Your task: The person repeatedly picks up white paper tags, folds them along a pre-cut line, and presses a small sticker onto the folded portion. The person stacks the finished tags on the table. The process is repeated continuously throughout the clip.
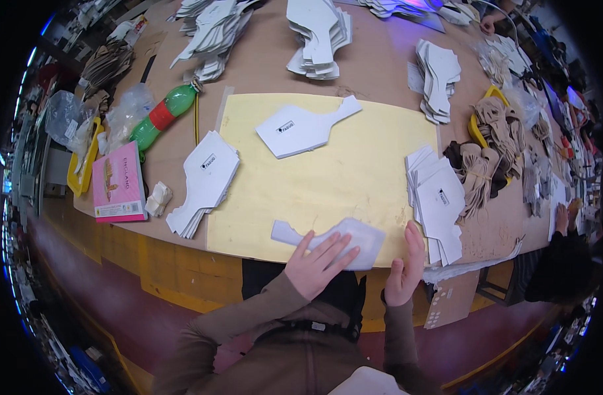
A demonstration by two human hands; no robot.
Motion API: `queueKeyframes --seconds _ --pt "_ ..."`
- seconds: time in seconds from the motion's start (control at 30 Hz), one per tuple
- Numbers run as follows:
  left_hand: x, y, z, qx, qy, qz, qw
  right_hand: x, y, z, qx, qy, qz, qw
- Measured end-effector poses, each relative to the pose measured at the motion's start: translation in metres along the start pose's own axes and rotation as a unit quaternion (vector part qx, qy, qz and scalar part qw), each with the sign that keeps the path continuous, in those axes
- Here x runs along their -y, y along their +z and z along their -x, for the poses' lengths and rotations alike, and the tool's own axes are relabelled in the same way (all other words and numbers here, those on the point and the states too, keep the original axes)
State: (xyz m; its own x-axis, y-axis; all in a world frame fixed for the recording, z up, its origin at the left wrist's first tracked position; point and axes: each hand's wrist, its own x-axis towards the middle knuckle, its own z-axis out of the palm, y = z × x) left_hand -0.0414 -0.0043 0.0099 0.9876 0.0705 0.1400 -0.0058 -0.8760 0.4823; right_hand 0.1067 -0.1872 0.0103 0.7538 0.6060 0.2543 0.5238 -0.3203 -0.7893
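Brown sleeves [258,309] led to both our hands at the near edge of the yellow sheet [281,191]. We had the left hand [312,270] palm down, fingers spread and unclenched, over a white shaped piece [366,240] at the sheet's front edge, its narrow end pointing left. We held the right hand [401,273] open on its side, fingers extended, near the sheet's right front corner, just beside the piece. Toward the sheet's far edge we had a second white piece [295,133], flat, its narrow end pointing right. We saw one fanned left-hand stack [208,168] overlapping the sheet's left edge and a right-hand stack [439,209] overlapping its right edge. Left of the sheet we had a pink notebook [120,191] and a green bottle [177,101]; right of it, tan bundles [479,174]; beyond it, a tall white pile [312,26].
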Motion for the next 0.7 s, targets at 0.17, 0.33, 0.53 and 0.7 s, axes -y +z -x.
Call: queueKeyframes --seconds 0.17,0.33,0.53,0.7 --pt "-0.005 -0.032 0.011 -0.132 -0.007 0.285 0.949 0.011 0.019 0.000 -0.065 0.001 -0.370 0.927" --pt "-0.032 -0.047 -0.016 -0.161 -0.116 0.598 0.777 0.037 0.020 0.003 0.078 0.071 -0.420 0.901" --pt "0.045 -0.051 -0.060 -0.241 -0.128 0.261 0.926 0.011 -0.050 -0.034 -0.122 0.169 -0.259 0.943" --pt "0.142 -0.035 -0.091 -0.303 -0.274 -0.059 0.911 -0.011 -0.081 -0.041 -0.196 0.085 0.145 0.966"
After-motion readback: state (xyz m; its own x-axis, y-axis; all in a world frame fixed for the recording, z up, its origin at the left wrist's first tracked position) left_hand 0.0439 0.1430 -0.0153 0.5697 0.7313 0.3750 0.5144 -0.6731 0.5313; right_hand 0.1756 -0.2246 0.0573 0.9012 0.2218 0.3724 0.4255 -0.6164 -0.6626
